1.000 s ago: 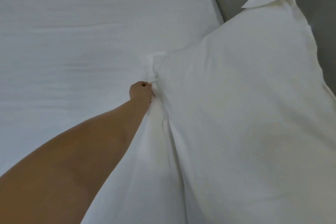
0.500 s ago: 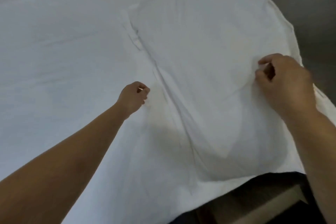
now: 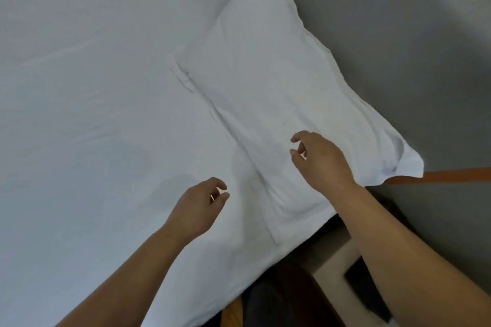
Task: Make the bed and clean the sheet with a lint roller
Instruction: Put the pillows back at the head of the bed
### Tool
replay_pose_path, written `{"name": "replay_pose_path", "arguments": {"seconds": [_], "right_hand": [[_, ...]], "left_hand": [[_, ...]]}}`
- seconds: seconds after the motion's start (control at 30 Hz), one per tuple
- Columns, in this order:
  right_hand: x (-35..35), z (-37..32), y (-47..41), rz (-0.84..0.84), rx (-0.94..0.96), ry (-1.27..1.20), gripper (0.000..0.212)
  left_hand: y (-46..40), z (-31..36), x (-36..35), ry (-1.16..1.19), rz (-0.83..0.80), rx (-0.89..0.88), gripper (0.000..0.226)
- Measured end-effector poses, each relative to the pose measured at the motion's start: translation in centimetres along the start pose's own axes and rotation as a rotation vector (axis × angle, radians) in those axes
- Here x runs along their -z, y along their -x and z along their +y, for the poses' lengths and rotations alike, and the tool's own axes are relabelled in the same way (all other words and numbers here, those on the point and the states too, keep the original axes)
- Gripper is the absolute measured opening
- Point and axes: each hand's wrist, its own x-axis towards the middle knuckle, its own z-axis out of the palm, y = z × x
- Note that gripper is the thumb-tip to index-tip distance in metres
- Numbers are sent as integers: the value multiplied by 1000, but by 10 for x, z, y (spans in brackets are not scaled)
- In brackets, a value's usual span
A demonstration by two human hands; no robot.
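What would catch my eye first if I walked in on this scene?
Probably the white pillow, lying at an angle along the right edge of the bed against the grey wall. Next, the two bare hands above it with loosely curled fingers, holding nothing: the left hand over the white sheet, the right hand over the pillow's near end.

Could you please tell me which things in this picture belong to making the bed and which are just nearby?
Part of the job:
pillow, lying at the edge of the bed by the wall
sheet, spread over the bed
left hand and right hand, both holding nothing

Just nearby:
grey wall
orange strip along the wall
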Motion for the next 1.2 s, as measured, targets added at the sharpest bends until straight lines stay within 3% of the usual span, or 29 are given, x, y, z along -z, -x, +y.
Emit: {"name": "replay_pose_path", "arguments": {"seconds": [0.13,0.37,0.8,1.2], "right_hand": [[17,-12,55,-42,18,-22,25],[36,-40,109,-233,134,-65,25],[67,-138,185,-543,713,66,24],[16,-322,324,-721,1246,154,22]], "left_hand": [[59,13,10,-104,6,-52,14],[150,30,19,-139,80,23,21],[360,43,-26,101,461,337,23],[561,-14,-94,372,902,580,29]]}}
